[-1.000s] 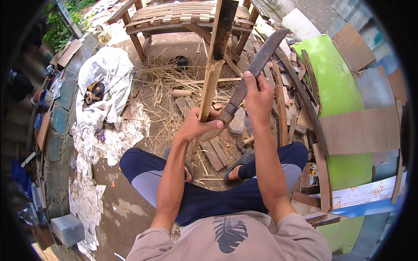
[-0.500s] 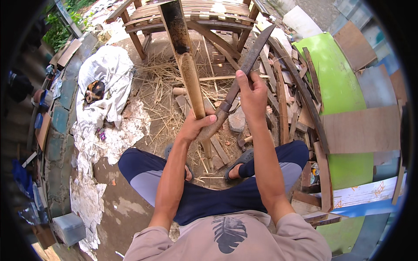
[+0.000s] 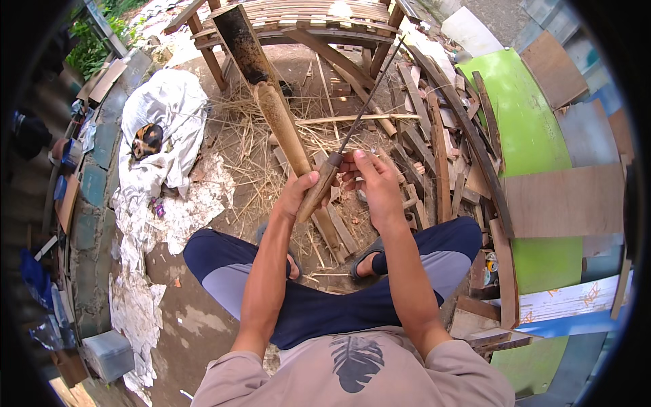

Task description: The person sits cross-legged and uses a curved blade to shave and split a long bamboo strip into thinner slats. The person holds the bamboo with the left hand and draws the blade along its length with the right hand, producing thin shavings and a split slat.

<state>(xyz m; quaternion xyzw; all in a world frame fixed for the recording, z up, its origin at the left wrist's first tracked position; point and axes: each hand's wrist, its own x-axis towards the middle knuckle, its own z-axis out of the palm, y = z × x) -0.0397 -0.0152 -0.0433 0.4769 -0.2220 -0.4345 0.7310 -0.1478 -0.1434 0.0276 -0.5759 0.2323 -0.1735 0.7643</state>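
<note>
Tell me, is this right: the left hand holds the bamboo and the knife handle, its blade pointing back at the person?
Only the direction is wrong: in the head view, the blade points forward and away. The left hand does hold the bamboo and the knife handle.

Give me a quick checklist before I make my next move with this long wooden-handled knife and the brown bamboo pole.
1. Brown bamboo pole with the blackened open end held: ok, your left hand grips it.
2. Long wooden-handled knife held: ok, the same hand holds its handle alongside the pole.
3. Right hand firmly around the handle: not ok, its fingers are beside the handle's upper end.
4. Cutting edge direction: cannot tell, the thin dark blade shows nearly edge-on.
5. Calico cat clear of the blade: ok, it lies on the crumpled white cloth, well to your left.
</note>
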